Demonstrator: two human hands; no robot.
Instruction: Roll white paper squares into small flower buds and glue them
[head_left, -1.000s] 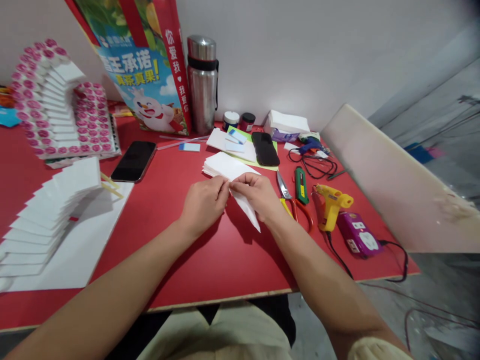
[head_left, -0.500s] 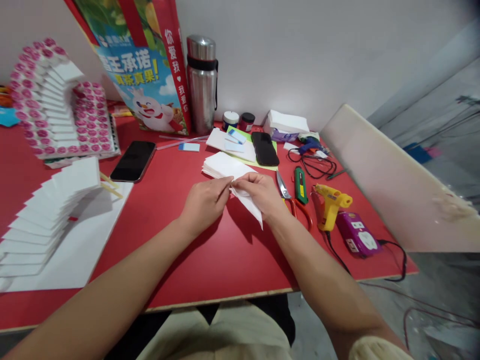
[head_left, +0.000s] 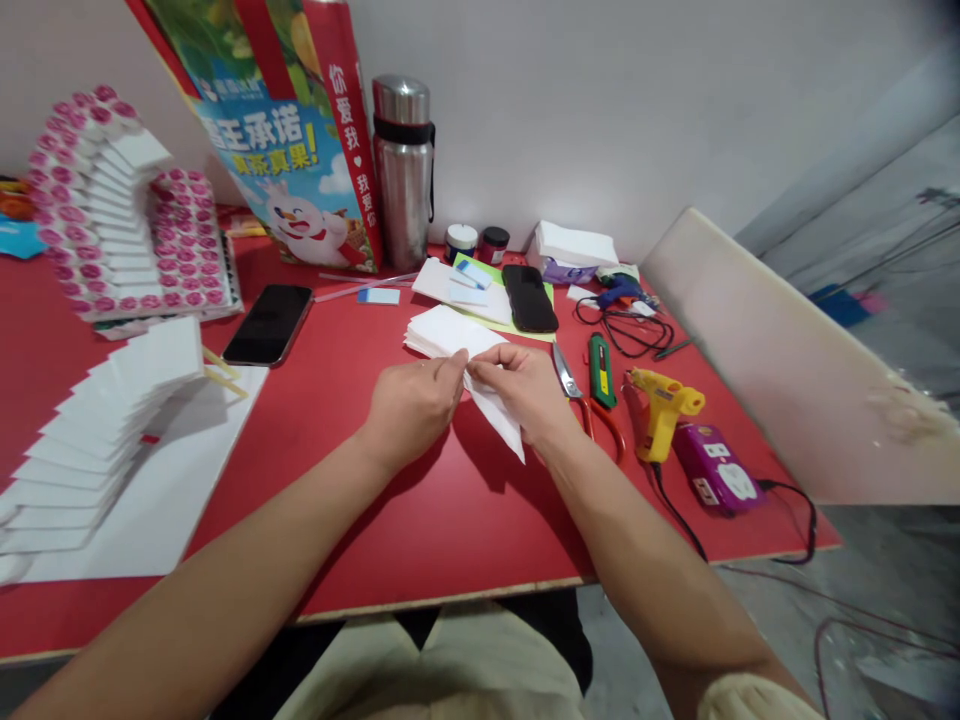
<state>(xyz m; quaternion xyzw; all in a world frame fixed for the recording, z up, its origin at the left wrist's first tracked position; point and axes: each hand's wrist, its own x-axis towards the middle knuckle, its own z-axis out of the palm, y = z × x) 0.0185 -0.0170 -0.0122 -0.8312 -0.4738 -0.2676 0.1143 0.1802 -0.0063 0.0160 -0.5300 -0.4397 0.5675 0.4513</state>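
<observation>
My left hand [head_left: 417,405] and my right hand [head_left: 534,392] meet over the middle of the table, both closed, fingertips pinched together on a thin white paper sheet [head_left: 501,424]. One pointed corner of the sheet hangs down below my right hand. Most of its upper part is hidden by my fingers. Just behind them lies a stack of white paper [head_left: 444,326], its edges slightly fanned. Right of my right hand are scissors [head_left: 568,378] with orange handles and a green utility knife [head_left: 601,370].
A yellow glue gun [head_left: 663,405] and a purple box [head_left: 718,470] with a cable stand at right. To the left are a fanned white stepped piece [head_left: 105,425], a phone [head_left: 268,325] and a pink-rosette model [head_left: 75,225]. A steel flask [head_left: 405,190] and bag [head_left: 300,150] stand behind.
My fingers have shifted very slightly on the paper, the left thumb now more upright at the pinch. The hanging corner has dropped a little. The objects on the table stay put.
</observation>
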